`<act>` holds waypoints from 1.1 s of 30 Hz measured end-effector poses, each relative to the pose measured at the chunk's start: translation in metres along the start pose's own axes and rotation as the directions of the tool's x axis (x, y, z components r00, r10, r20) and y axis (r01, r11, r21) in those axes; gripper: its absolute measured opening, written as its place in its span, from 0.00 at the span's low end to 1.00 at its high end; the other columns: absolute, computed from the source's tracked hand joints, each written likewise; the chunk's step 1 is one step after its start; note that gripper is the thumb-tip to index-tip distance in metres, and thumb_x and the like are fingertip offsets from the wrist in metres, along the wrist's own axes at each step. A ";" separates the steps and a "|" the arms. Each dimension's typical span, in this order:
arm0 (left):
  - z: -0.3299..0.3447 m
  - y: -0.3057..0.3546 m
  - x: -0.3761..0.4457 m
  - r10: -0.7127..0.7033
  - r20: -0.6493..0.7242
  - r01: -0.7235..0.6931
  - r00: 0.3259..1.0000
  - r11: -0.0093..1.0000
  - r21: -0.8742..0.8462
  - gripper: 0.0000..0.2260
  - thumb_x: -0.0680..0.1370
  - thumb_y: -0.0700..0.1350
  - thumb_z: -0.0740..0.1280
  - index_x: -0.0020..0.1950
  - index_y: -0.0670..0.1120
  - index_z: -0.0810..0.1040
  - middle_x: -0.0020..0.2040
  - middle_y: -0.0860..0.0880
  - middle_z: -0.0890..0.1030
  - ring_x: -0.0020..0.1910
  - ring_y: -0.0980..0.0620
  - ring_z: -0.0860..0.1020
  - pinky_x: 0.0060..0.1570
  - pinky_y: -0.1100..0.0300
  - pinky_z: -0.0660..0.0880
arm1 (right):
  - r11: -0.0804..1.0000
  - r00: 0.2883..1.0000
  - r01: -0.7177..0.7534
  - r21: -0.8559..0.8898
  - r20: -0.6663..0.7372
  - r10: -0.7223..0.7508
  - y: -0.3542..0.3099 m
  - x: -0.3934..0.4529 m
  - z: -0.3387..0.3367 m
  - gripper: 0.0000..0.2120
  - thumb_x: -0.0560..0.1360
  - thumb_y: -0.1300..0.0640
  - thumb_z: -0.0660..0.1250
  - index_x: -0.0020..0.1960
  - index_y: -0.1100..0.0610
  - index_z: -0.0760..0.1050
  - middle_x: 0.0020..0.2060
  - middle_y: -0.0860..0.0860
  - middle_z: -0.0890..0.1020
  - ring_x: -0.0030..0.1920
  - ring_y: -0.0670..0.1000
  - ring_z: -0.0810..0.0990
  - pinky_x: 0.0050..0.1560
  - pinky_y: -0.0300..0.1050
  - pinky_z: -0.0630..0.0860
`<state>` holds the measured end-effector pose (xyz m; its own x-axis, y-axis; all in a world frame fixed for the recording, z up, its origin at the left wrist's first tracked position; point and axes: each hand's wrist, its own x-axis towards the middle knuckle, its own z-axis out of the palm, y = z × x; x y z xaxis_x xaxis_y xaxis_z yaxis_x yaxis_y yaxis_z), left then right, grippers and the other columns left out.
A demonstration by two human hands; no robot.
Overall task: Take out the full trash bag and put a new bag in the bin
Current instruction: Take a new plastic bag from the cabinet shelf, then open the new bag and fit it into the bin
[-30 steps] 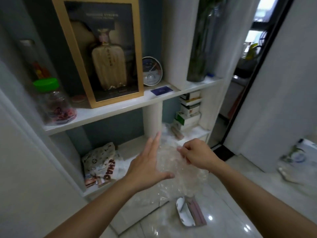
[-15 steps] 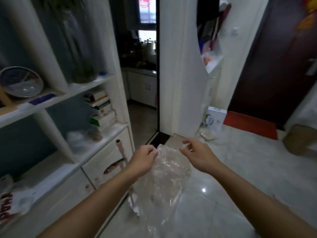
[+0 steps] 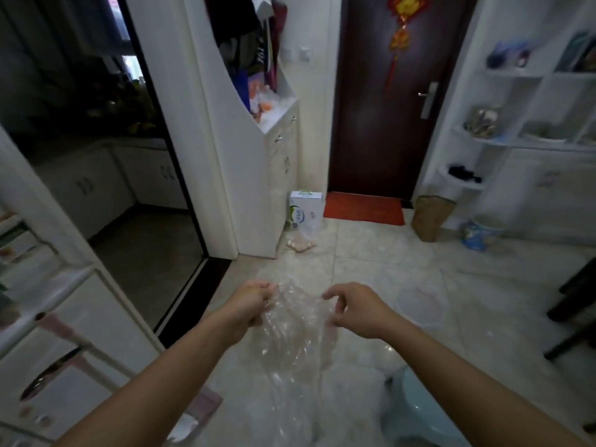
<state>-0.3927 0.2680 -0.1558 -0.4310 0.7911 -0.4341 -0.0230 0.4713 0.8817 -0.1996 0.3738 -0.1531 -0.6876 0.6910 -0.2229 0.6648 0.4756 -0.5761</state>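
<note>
A clear, crinkled plastic bag (image 3: 290, 346) hangs in front of me over the tiled floor. My left hand (image 3: 250, 303) pinches its top edge on the left side. My right hand (image 3: 354, 309) pinches the top edge on the right, fingers curled around the thin film. The two hands are a short way apart with the bag's rim stretched between them. A pale blue rounded object (image 3: 419, 414), possibly the bin, shows at the bottom right, partly hidden behind my right forearm.
White cabinet with drawers (image 3: 80, 350) runs along my left. A dark kitchen doorway (image 3: 129, 188) opens ahead left. Farther on stand a milk carton box (image 3: 304, 209), a red doormat (image 3: 364, 208), a brown paper bag (image 3: 430, 217) and a dark door (image 3: 387, 91). Dark chair legs (image 3: 574, 304) stand at right.
My view has swung right, from the shelf unit toward the entrance door. My left hand went from flat and open to pinching the bag, and my hands have drawn farther apart along its rim.
</note>
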 end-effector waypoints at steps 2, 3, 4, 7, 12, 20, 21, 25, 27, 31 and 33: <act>0.015 0.008 0.013 -0.104 0.080 0.116 0.991 0.978 -0.171 0.12 0.78 0.37 0.62 0.38 0.42 0.80 0.27 0.48 0.77 0.23 0.54 0.74 0.25 0.66 0.68 | 0.999 0.999 -0.020 -0.033 -0.030 0.019 0.019 0.003 -0.006 0.05 0.74 0.56 0.71 0.48 0.54 0.83 0.33 0.44 0.78 0.40 0.49 0.80 0.41 0.39 0.70; 0.020 0.012 0.019 -0.149 0.124 0.174 0.981 0.958 -0.229 0.15 0.77 0.36 0.62 0.33 0.42 0.82 0.27 0.49 0.78 0.23 0.54 0.75 0.25 0.65 0.71 | 0.999 0.998 -0.038 -0.032 -0.057 0.037 0.027 0.006 -0.009 0.05 0.76 0.55 0.69 0.46 0.55 0.83 0.36 0.44 0.79 0.42 0.49 0.79 0.43 0.40 0.70; 0.024 0.014 0.028 -0.186 0.158 0.223 0.970 0.939 -0.261 0.15 0.77 0.36 0.62 0.32 0.42 0.82 0.28 0.48 0.79 0.25 0.53 0.77 0.26 0.64 0.73 | 0.998 0.995 -0.063 -0.010 -0.077 0.062 0.036 0.008 -0.011 0.07 0.77 0.54 0.67 0.47 0.57 0.82 0.40 0.47 0.79 0.44 0.49 0.78 0.45 0.41 0.70; 0.036 0.021 0.063 -0.283 0.192 0.325 0.940 0.914 -0.242 0.12 0.80 0.38 0.59 0.40 0.38 0.79 0.30 0.44 0.80 0.26 0.50 0.78 0.24 0.62 0.75 | 0.963 0.976 -0.178 0.201 -0.092 0.199 0.057 0.020 -0.021 0.10 0.80 0.53 0.60 0.46 0.57 0.75 0.43 0.51 0.78 0.43 0.50 0.76 0.45 0.45 0.70; 0.066 0.045 0.122 -0.254 0.290 0.286 0.923 0.955 -0.074 0.32 0.75 0.67 0.61 0.72 0.48 0.68 0.66 0.40 0.73 0.56 0.39 0.80 0.44 0.48 0.81 | 0.822 0.890 -0.310 0.477 -0.158 0.427 0.089 0.059 -0.043 0.10 0.80 0.55 0.57 0.41 0.56 0.70 0.40 0.53 0.78 0.38 0.50 0.73 0.39 0.46 0.69; 0.097 0.100 0.192 -0.167 0.392 0.014 0.905 0.931 0.363 0.52 0.65 0.50 0.80 0.79 0.51 0.48 0.69 0.39 0.70 0.56 0.41 0.80 0.35 0.55 0.80 | 0.642 0.724 -0.393 0.658 -0.209 0.657 0.142 0.130 -0.101 0.14 0.81 0.58 0.59 0.37 0.56 0.69 0.32 0.54 0.73 0.30 0.51 0.72 0.28 0.40 0.67; 0.103 0.103 0.203 -0.172 0.396 -0.001 0.902 0.916 0.400 0.45 0.68 0.43 0.78 0.77 0.46 0.54 0.63 0.40 0.75 0.46 0.45 0.84 0.30 0.59 0.77 | 0.625 0.711 -0.379 0.682 -0.217 0.668 0.148 0.139 -0.107 0.14 0.81 0.58 0.60 0.36 0.55 0.69 0.32 0.55 0.73 0.31 0.52 0.72 0.30 0.41 0.68; 0.121 0.124 0.246 -0.192 0.432 0.002 0.881 0.915 0.403 0.14 0.73 0.31 0.67 0.59 0.35 0.77 0.46 0.36 0.85 0.25 0.53 0.79 0.20 0.65 0.62 | 0.615 0.609 -0.380 0.691 -0.314 0.728 0.172 0.163 -0.124 0.10 0.79 0.57 0.63 0.39 0.57 0.72 0.35 0.56 0.76 0.35 0.55 0.75 0.35 0.47 0.72; 0.131 0.138 0.259 -0.223 0.476 0.066 0.851 0.944 0.324 0.11 0.75 0.31 0.62 0.56 0.36 0.78 0.40 0.38 0.86 0.23 0.55 0.73 0.20 0.67 0.60 | 0.642 0.497 -0.424 0.639 -0.429 0.754 0.177 0.165 -0.132 0.07 0.79 0.53 0.62 0.45 0.56 0.74 0.41 0.53 0.79 0.43 0.54 0.78 0.44 0.48 0.74; 0.164 0.151 0.290 -0.348 0.588 0.332 0.730 0.933 0.139 0.12 0.78 0.32 0.56 0.54 0.34 0.78 0.36 0.41 0.85 0.18 0.58 0.71 0.16 0.70 0.60 | 0.756 0.372 -0.271 0.596 -0.660 0.653 0.171 0.158 -0.144 0.16 0.80 0.47 0.61 0.40 0.56 0.73 0.34 0.49 0.77 0.34 0.46 0.73 0.35 0.43 0.67; 0.185 0.156 0.303 -0.379 0.628 0.417 0.680 0.904 0.094 0.11 0.79 0.32 0.57 0.54 0.34 0.77 0.35 0.41 0.85 0.17 0.58 0.71 0.14 0.71 0.62 | 0.765 0.417 -0.233 0.601 -0.648 0.637 0.184 0.158 -0.139 0.25 0.78 0.38 0.60 0.33 0.58 0.70 0.27 0.49 0.72 0.29 0.47 0.71 0.32 0.44 0.67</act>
<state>-0.3600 0.6535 -0.1841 0.2817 0.6039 -0.7456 -0.1158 0.7928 0.5983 -0.1456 0.6460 -0.1854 0.3256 0.9442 0.0500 0.4935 -0.1246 -0.8608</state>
